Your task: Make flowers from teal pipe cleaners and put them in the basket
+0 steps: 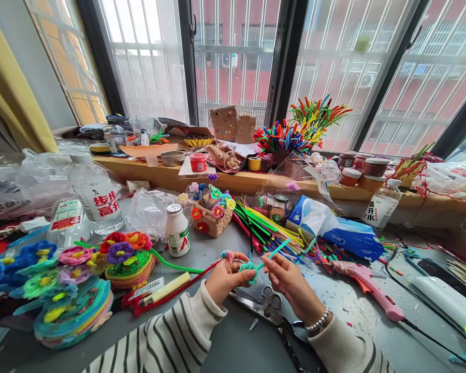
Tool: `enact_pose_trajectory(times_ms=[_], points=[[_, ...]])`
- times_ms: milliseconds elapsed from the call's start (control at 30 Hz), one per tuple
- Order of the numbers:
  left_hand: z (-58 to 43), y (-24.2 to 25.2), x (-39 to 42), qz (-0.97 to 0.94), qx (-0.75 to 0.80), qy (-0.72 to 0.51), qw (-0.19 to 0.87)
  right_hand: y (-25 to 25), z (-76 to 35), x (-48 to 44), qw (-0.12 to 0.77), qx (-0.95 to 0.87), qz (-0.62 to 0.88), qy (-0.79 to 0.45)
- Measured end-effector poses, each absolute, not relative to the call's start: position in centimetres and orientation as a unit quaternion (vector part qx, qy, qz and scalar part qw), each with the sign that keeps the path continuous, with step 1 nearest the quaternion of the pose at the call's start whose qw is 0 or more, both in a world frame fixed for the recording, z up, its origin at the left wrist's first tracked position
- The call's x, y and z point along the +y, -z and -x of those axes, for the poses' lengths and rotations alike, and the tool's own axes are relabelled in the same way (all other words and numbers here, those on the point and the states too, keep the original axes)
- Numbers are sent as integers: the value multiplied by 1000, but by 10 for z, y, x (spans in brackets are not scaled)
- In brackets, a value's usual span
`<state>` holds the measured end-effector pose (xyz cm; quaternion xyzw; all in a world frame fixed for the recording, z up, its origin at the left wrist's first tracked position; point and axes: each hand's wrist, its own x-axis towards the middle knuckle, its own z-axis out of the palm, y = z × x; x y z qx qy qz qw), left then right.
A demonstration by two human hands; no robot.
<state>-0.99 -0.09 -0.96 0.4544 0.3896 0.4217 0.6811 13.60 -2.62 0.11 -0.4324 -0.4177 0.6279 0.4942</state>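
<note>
Pinches a turquoise fuzzy-wire coil [248,268] in the left hand [226,275], a straight turquoise fuzzy-wire strand [280,248] in the right hand [289,280]; likely light, bendable, best held fingertip-lightly.

Pipe cleaner [279,248] seemingly turquoise; left sleeve [171,331] cream, black stripes.

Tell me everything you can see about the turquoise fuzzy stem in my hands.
The turquoise stem looks like a thin, fuzzy pipe cleaner. One part is curled into a small, loopy bunch, held in the fingers of the left hand. From there a straighter length appears to run past the fingertips of the right hand, which pinch it, and its tip slants up to the right. It is held in front of you, with scissors showing just below.
</note>
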Motion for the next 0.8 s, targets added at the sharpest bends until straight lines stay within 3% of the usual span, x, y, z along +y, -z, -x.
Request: enact_pose_trajectory(times_ms=[200, 333, 433, 567, 667, 800], points=[[15, 5, 1, -509, 375, -379, 676, 2, -141, -22, 505, -452, 416, -607], [17, 3, -3, -557, 347, -408, 635, 1, -150, -17, 587, -373, 469, -545], [16, 1, -7, -560, 312, -371, 672, -6, -157, -13, 602, -379, 501, -492], [16, 0, -5, -557, 318, -319, 698, -19, -163, -14, 459, -524, 491, -522], [18, 0, 2, -541, 349, -370, 669, -23, -170, -17, 328, -625, 456, -543], [20, 0, 8, -510, 367, -411, 660, -21, -176, -17, 256, -668, 421, -558]])
